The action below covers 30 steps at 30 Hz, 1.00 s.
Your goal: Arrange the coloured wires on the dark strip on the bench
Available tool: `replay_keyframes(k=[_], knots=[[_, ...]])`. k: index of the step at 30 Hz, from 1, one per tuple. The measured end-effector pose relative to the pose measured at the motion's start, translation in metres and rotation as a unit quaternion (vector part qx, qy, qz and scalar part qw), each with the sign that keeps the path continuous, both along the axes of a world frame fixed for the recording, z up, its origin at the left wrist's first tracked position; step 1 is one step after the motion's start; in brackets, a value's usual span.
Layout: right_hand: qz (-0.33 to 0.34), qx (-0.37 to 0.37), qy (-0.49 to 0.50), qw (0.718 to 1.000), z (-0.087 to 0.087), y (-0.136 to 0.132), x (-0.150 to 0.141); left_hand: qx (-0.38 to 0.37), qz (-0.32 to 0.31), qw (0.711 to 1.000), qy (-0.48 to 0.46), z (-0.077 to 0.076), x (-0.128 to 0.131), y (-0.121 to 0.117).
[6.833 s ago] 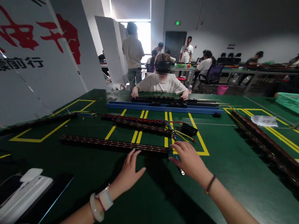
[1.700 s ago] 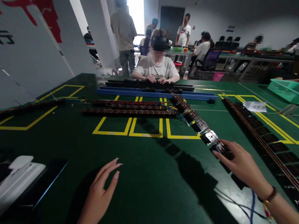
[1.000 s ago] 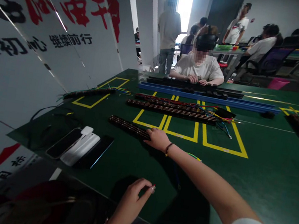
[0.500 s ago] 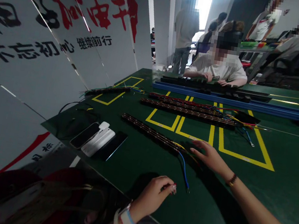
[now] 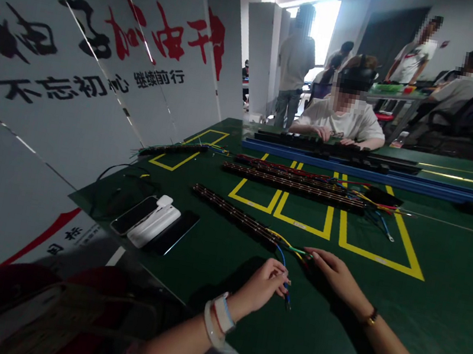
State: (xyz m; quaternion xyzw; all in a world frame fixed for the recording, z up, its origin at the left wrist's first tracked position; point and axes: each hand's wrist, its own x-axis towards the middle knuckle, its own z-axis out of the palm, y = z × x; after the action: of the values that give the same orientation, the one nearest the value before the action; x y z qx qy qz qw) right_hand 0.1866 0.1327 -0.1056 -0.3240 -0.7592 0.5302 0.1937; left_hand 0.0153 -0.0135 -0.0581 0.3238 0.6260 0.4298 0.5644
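Note:
A long black strip with copper-coloured lines [image 5: 235, 211] lies slanted on the green table in front of me. Blue, yellow and green wires come out of its near right end. My left hand [image 5: 267, 283] is closed on the blue wire [image 5: 281, 255], whose lug end sticks out below the fingers. The fingertips of my right hand [image 5: 335, 276] pinch the green wire [image 5: 294, 249] near its end. Just below those fingertips runs the yellow wire [image 5: 276, 235]; whether they touch it I cannot tell.
More black wired strips [image 5: 293, 185] lie beyond, across yellow tape outlines [image 5: 300, 225]. Behind them are long blue rails [image 5: 363, 171]. Phones and a white device [image 5: 153, 226] rest at the left near edge. A co-worker [image 5: 339, 118] sits across the table.
My left hand has moved up and right and taken the blue wire. My right hand has lowered slightly and closed on the green wire. The camera view has tilted up a little.

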Motion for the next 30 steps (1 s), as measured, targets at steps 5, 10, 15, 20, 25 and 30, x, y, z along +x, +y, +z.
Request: replay_keyframes(k=[5, 10, 15, 20, 25, 30], knots=[[0.02, 0.015, 0.004, 1.0, -0.003, -0.006, -0.001, -0.058, 0.05, 0.986, -0.145, 0.0, -0.004, 0.014], [0.029, 0.083, 0.043, 0.995, 0.001, -0.019, -0.008, -0.066, -0.007, 0.985, -0.159, 0.003, -0.008, 0.026], [0.048, 0.017, 0.077, 0.996, 0.008, -0.023, -0.013, -0.062, -0.019, 0.989, -0.13, 0.005, -0.001, 0.037], [0.043, -0.105, 0.097, 0.989, 0.01, -0.015, -0.015, -0.084, -0.043, 0.978, -0.185, -0.001, 0.005, 0.052], [0.086, -0.143, 0.036, 0.985, 0.014, -0.005, -0.023, -0.126, -0.068, 0.962, -0.231, -0.012, 0.005, 0.065], [0.058, -0.105, 0.008, 0.993, 0.006, -0.002, -0.027, -0.126, -0.134, 0.938, -0.293, -0.018, -0.004, 0.069]])
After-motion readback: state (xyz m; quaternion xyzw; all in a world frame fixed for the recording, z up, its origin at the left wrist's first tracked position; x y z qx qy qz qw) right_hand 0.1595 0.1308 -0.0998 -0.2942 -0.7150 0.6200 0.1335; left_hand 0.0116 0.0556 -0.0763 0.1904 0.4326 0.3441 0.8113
